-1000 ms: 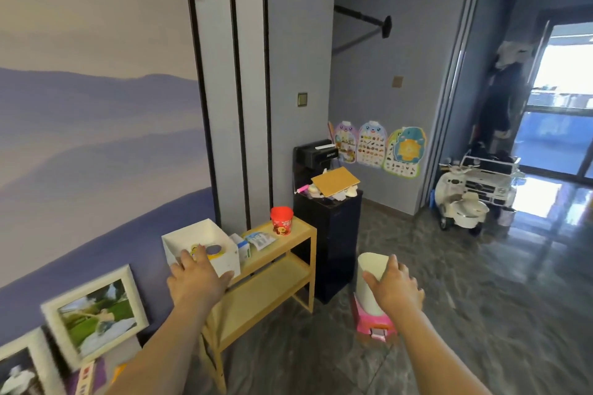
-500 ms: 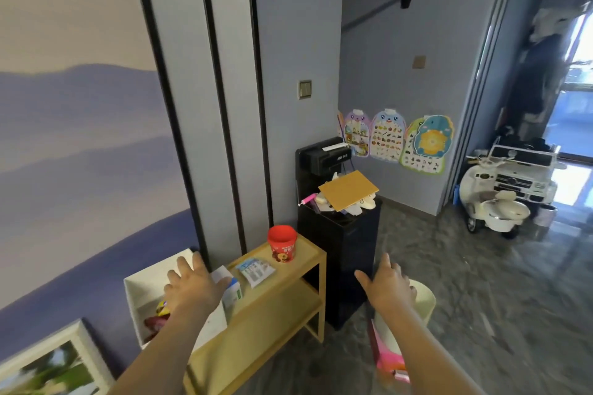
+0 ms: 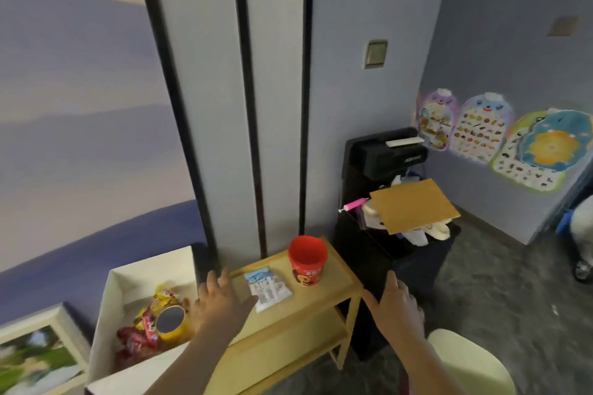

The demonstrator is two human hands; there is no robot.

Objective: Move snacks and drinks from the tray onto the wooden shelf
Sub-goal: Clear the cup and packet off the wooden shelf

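A white box-like tray stands at the left end of the wooden shelf. Inside it lie a yellow can and red and yellow snack packets. On the shelf top stand a red cup and a flat blue-white packet. My left hand hovers with fingers spread between the tray and the packet, holding nothing. My right hand is spread in the air off the shelf's right end, also holding nothing.
A black cabinet with a printer and a cardboard sheet stands right of the shelf. A pale bin is below my right arm. Framed pictures lean at lower left. Posters hang on the right wall.
The view has closed in on the shelf and tilted down, so the tray's contents now show. My left hand has come off the tray's edge toward the shelf top.
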